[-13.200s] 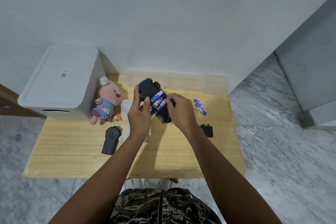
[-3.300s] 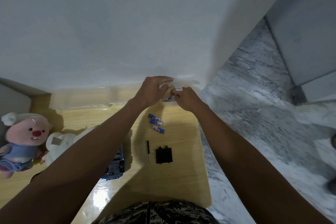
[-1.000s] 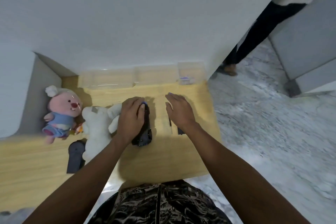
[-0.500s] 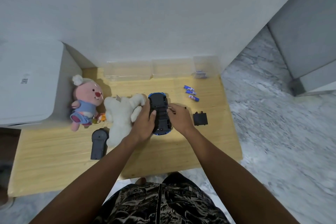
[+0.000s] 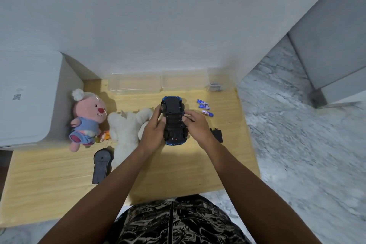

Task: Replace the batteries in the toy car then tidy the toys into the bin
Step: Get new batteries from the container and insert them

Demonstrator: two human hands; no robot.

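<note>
A: Nearest first. Black remote (image 5: 101,165) lies flat on the counter (image 5: 51,188), near edge, untouched.

B: Hands?

A: Left hand (image 5: 154,131) grips the toy car (image 5: 173,121) on its left side, fingers (image 5: 157,110) curled round the body. Right hand (image 5: 198,126) grips the right side, fingers curled on it too, thumb on the underside. Car is belly up, mid counter, between both hands.

B: Batteries in?

A: Can't tell. The underside looks all dark and I see no blue cells in it, so the bay reads empty to me. Battery cover (image 5: 216,134) is off, lying on the counter just right of the right hand.

B: So the swap isn't finished.

A: My judgement: no. Three loose batteries (image 5: 205,107) sit on the counter beyond the cover, right of the car. Old or new, can't tell. Left to do: cells in, cover on.

B: Tidying?

A: Not started. White plush (image 5: 126,128) just left of the left hand, pink plush (image 5: 88,117) further left, both on the counter. White bin (image 5: 29,97) at far left, lid on.

B: Back row?

A: Clear plastic boxes (image 5: 158,85) against the wall (image 5: 158,16), the rightmost with something small and blue inside.
</note>
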